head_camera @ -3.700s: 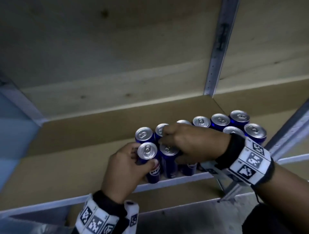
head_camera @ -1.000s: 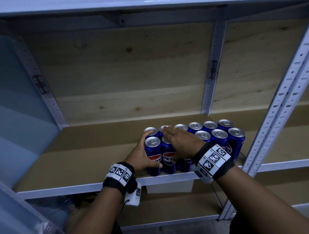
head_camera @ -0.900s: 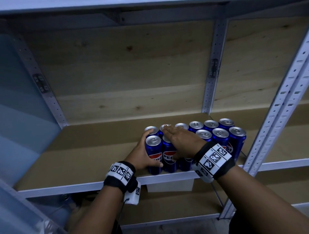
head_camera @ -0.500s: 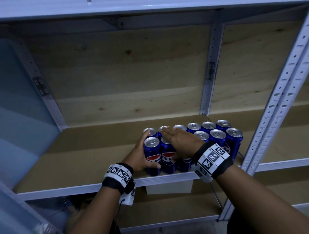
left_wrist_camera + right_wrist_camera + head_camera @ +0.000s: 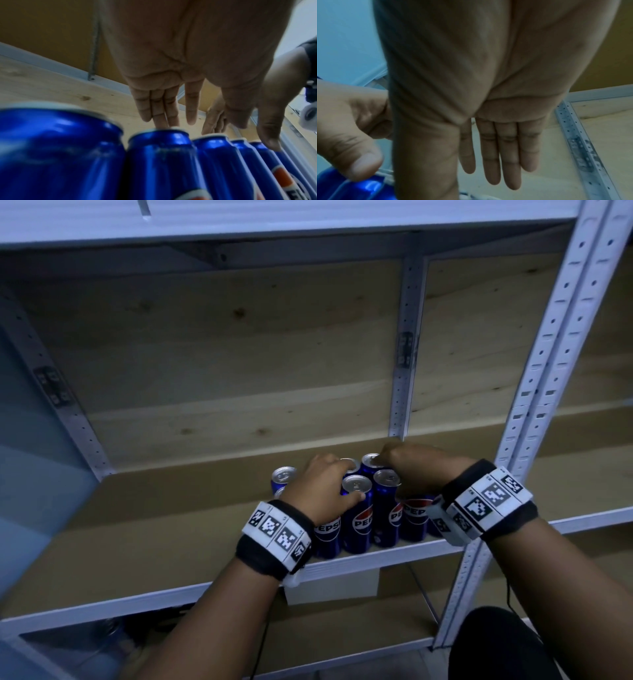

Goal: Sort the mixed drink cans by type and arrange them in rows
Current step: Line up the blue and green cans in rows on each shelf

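Several blue Pepsi cans (image 5: pixel 357 520) stand packed together in rows at the front of a wooden shelf (image 5: pixel 164 529). My left hand (image 5: pixel 322 491) lies over the tops of the left cans, thumb on a front can's rim. In the left wrist view its fingers (image 5: pixel 159 108) are straight, tips touching a can top (image 5: pixel 159 136). My right hand (image 5: pixel 414 470) hovers over the right cans and hides them. In the right wrist view its fingers (image 5: pixel 498 155) hang straight and hold nothing. One can (image 5: pixel 283 475) stands free to the left of my left hand.
A white metal upright (image 5: pixel 551 378) rises at the right front, close to my right wrist. Another upright (image 5: pixel 405 354) runs up the wooden back wall. The upper shelf (image 5: pixel 274 220) hangs overhead. The left half of the board is bare wood. A white box (image 5: pixel 332 589) sits below.
My left hand has let go of the side of the front left can and moved up onto the can tops. My right hand has shifted right and toward the back.
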